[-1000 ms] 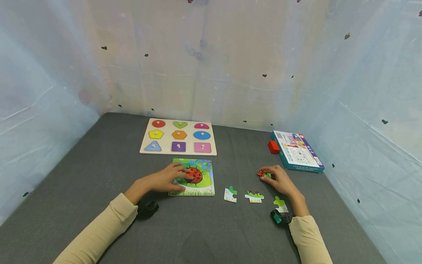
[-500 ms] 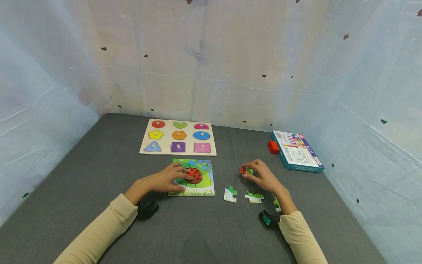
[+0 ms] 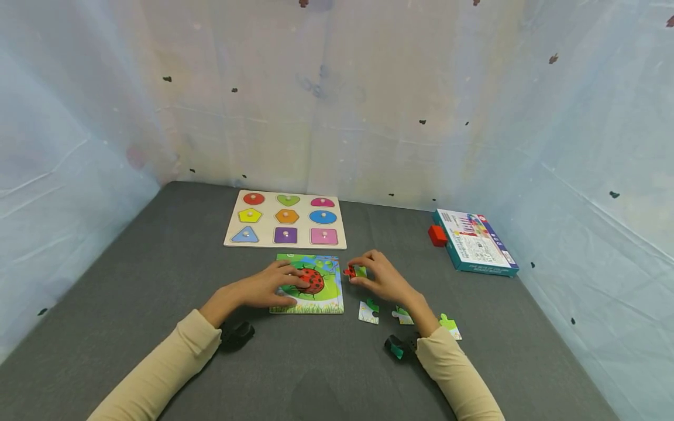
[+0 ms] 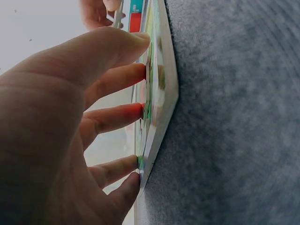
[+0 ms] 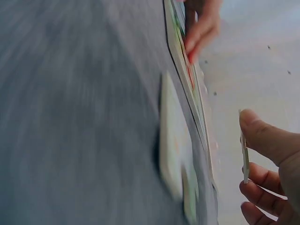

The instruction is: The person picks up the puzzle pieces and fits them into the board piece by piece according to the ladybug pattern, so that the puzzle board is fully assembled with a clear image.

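The left hand (image 3: 265, 286) is spread wide, with gaps between its fingers. Its fingertips touch the ladybug jigsaw puzzle (image 3: 330, 289), and the hand reaches over the puzzle's left side. The puzzle lies flat on the grey table (image 3: 295, 362), under those fingers, with the ladybug's red back peeking out past them.

The right hand (image 3: 387, 279) has its thumb and fingers pinched together on a small red and green jigsaw piece (image 3: 360, 271). It holds the piece up off the table, just beside the puzzle's right edge.

Three more pieces lie on the table. The white and green piece (image 3: 368, 312) is near the puzzle's bottom right corner. The middle piece (image 3: 402, 316) is partly hidden by the right arm. The bright green piece (image 3: 450, 325) is farthest right, past that arm.
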Demonstrator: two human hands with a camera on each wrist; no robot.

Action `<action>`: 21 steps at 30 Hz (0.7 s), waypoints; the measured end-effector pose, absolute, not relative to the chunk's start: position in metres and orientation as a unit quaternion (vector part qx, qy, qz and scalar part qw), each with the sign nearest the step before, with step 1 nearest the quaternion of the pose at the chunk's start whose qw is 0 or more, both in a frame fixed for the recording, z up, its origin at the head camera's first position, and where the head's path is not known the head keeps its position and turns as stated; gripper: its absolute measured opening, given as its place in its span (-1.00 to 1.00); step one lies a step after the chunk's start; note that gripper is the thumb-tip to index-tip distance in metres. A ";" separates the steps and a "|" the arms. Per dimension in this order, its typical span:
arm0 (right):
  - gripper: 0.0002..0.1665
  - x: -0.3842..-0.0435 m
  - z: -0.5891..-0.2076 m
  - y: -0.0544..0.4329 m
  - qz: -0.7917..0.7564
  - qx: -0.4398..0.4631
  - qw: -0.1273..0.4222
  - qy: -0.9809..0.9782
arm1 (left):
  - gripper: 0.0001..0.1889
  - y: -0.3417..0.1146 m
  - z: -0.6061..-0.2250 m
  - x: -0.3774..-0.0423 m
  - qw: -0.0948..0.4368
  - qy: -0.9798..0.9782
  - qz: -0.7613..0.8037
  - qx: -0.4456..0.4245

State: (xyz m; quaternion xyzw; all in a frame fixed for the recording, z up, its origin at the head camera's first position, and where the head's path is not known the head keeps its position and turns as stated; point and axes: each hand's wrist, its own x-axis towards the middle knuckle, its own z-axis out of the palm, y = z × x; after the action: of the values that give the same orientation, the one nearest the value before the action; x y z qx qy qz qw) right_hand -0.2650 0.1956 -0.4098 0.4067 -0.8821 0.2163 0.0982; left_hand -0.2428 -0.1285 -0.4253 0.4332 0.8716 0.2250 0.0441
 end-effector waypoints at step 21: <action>-0.54 -0.267 -0.418 0.141 0.186 0.454 0.085 -0.867 | -0.55 -0.128 -0.423 -0.242 0.039 0.872 0.220 0.434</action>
State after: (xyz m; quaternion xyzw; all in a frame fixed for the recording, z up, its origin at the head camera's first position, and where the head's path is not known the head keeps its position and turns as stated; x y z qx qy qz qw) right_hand -0.2671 0.1407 -0.4182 0.4536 -0.8675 0.1856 0.0854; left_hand -0.2421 -0.1276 -0.4229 0.4345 0.8725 0.2202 0.0391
